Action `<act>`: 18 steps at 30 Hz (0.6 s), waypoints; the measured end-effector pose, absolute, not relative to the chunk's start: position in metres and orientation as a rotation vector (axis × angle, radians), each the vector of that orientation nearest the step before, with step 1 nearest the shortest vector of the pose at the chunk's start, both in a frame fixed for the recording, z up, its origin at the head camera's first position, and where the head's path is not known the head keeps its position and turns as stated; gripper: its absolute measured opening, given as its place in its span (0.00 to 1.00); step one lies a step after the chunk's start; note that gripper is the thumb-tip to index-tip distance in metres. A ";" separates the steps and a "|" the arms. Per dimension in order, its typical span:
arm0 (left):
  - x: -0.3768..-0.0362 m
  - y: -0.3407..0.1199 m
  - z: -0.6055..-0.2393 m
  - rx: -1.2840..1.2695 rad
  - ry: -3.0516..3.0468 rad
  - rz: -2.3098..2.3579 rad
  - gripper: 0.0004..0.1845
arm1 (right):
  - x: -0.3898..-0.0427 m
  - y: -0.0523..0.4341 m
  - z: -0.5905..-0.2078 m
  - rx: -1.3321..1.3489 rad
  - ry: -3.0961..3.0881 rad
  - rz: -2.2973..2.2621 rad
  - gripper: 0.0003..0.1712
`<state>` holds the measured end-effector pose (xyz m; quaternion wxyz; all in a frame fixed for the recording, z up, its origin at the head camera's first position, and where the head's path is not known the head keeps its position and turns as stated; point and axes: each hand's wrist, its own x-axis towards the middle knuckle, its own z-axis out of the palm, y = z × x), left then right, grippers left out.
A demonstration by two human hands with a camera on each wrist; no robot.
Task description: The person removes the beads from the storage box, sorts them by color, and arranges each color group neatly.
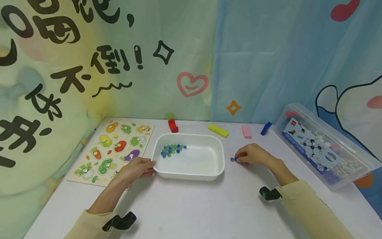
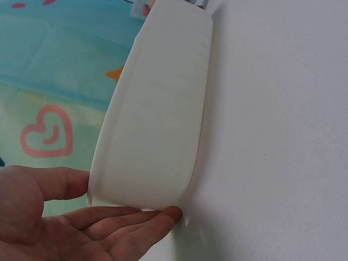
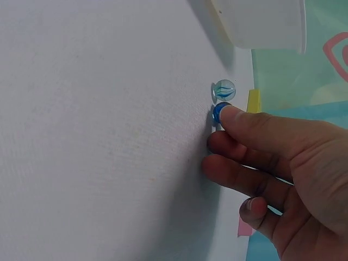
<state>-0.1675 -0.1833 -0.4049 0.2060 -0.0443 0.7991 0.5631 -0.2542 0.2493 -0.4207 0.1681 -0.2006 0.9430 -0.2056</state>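
Right of centre in the head frame, beyond the tray's right end, we find the blue marble (image 3: 219, 112) on the counter (image 1: 194, 205), with a clear, blue-swirled marble (image 3: 225, 90) just to its left. Our right hand (image 1: 253, 154) has its thumb on the blue one and its fingers (image 3: 228, 173) loosely bent; we cannot tell whether a full pinch has formed. To do this well, we should meet the ball at its middle from opposite sides, press lightly so it does not squirt away, and avoid nudging its neighbour. Being round, it points nowhere and has no long axis; the pair lines up left to right. At mid-frame, the white tray (image 1: 197, 166) lies with its long axis also left to right, green and blue marbles (image 1: 174, 147) gathered in its upper left. Our left hand (image 1: 138, 168) steadies its left end, thumb at the rim, fingers nearly straight along the wall. Farther out, we see a vegetable puzzle board (image 1: 115, 156) at left and a clear plastic box (image 1: 325, 149) at right.
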 end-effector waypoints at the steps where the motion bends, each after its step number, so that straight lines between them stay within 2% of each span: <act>1: -0.168 -0.183 -0.405 -0.123 2.227 1.570 0.19 | -0.254 0.249 -0.421 -0.563 2.680 -0.587 0.08; 10: -0.168 -0.183 -0.405 -0.133 2.224 1.567 0.20 | -0.255 0.251 -0.412 -0.567 2.695 -0.572 0.11; 18: -0.167 -0.184 -0.404 -0.122 2.222 1.561 0.20 | -0.263 0.245 -0.381 -0.594 2.727 -0.581 0.13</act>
